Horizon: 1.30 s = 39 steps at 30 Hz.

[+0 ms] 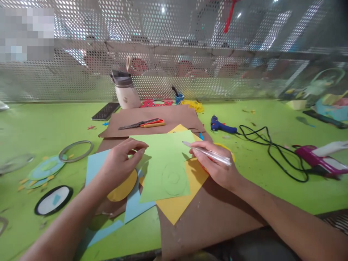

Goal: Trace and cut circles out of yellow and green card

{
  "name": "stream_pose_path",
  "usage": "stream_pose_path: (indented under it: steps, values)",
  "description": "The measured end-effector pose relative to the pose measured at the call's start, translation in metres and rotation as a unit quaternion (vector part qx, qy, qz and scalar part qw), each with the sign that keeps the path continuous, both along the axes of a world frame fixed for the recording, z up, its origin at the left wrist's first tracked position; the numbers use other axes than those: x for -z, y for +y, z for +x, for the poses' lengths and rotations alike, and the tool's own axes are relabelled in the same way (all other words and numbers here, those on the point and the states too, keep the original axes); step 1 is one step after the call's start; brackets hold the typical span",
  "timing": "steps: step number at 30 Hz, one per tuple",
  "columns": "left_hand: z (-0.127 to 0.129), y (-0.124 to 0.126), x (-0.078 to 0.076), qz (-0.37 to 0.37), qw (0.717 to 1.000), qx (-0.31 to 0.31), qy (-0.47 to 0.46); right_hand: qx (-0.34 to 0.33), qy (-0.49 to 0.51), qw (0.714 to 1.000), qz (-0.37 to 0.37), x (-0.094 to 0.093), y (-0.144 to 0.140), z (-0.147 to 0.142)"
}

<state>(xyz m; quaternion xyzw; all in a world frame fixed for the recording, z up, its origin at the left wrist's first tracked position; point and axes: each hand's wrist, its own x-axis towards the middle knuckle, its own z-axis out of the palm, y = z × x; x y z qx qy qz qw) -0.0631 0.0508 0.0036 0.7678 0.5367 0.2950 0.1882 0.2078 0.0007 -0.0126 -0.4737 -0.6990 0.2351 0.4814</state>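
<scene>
A silvery pen (213,155) is gripped in my right hand (217,163), its tip pointing left over the upper right of a light green paper sheet (160,159). Round pencil-like outlines show on the lower part of that sheet. My left hand (123,159) is at the sheet's upper left edge, fingers bent and thumb apart from them, holding nothing. Beneath the green sheet lie a yellow-orange sheet (174,214) and a blue sheet (136,203). A yellow paper disc (123,188) is partly hidden under my left wrist.
Brown card (212,217) lies under the papers. Scissors (144,123), a phone (105,111) and a white jug (126,94) are behind. A blue glue gun (221,125) with a black cord is at right. Metal ring (76,150) and black-rimmed oval (53,200) lie left.
</scene>
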Motion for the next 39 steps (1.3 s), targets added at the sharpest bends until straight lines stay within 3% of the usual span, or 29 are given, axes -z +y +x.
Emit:
stream_pose_path:
  steps: [8,20,26,31,35,39]
  values:
    - [0.003,-0.002,0.001,0.017,1.0,-0.004,-0.018,-0.006,0.047,0.998,-0.042,-0.001,-0.001,0.0]
    - [0.006,-0.005,0.002,0.004,0.999,-0.003,-0.041,-0.002,0.075,0.997,-0.034,-0.001,-0.002,0.001]
    - [0.005,-0.006,0.001,-0.008,0.995,-0.038,-0.093,0.038,-0.008,0.999,-0.006,0.005,0.003,0.002]
    - [0.002,-0.004,-0.001,-0.004,0.978,-0.09,-0.189,0.016,-0.058,0.998,-0.008,0.01,0.004,0.003]
    - [-0.001,-0.001,-0.003,0.005,0.96,-0.101,-0.26,0.006,-0.034,0.999,-0.02,0.01,0.003,0.001]
    - [-0.001,0.001,-0.006,-0.017,0.957,-0.1,-0.271,0.03,0.025,0.998,-0.057,0.008,0.002,0.0]
